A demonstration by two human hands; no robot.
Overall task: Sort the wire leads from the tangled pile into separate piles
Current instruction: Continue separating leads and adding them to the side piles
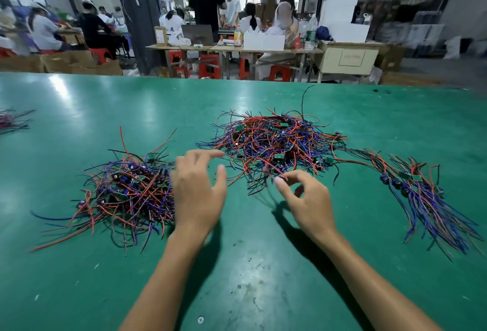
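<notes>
Right hand point(307, 199) pinching a wire lead point(266, 182) at the tangled pile point(274, 143) edge. Left hand point(197, 193) spread wide, holding nothing, beside the left pile point(123, 193) on the green bench point(237, 265).

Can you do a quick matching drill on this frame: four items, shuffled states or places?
Items:
1. left hand
2. right hand
3. middle pile
4. right-side bundle

States:
A. wires combed roughly parallel
B. fingers spread, holding nothing
C. pinching a wire at the pile's near edge
D. tangled heap beyond both hands

Pairs: 1-B, 2-C, 3-D, 4-A
</notes>
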